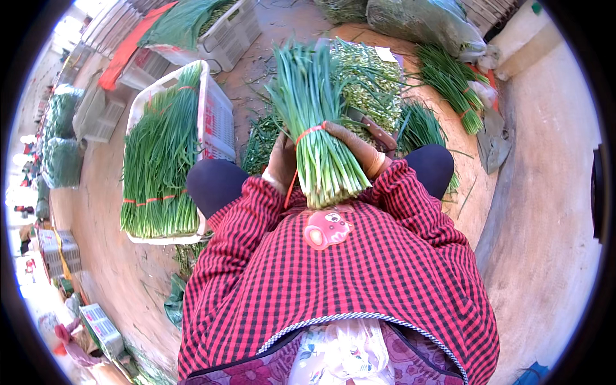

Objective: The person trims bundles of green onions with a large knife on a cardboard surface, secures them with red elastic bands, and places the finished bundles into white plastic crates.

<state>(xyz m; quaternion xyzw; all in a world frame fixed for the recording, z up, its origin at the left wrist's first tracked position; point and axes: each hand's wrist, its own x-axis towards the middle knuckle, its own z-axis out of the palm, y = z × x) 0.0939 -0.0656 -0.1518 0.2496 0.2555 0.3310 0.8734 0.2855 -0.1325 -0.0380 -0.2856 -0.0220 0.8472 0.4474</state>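
Note:
A thick bunch of long green leafy stalks, possibly garlic chives (313,106), stands in front of my chest with its cut pale ends toward me. A red tie (308,132) circles it about mid-length, and a loose red strip (291,190) hangs at its left. My left hand (281,159) grips the bunch's left side, its fingers partly hidden behind the stalks. On the other side my right hand (355,144) is closed around the bunch, thumb near the tie. Just beyond my right hand lies a knife with a brown riveted handle (378,132).
Left of my knee, a white plastic crate (216,115) holds several tied bunches (161,159). Ahead is a heap of trimmings (363,77). More bunches (450,86) lie at right near a plastic sack (423,24). A wall (548,192) rises at far right.

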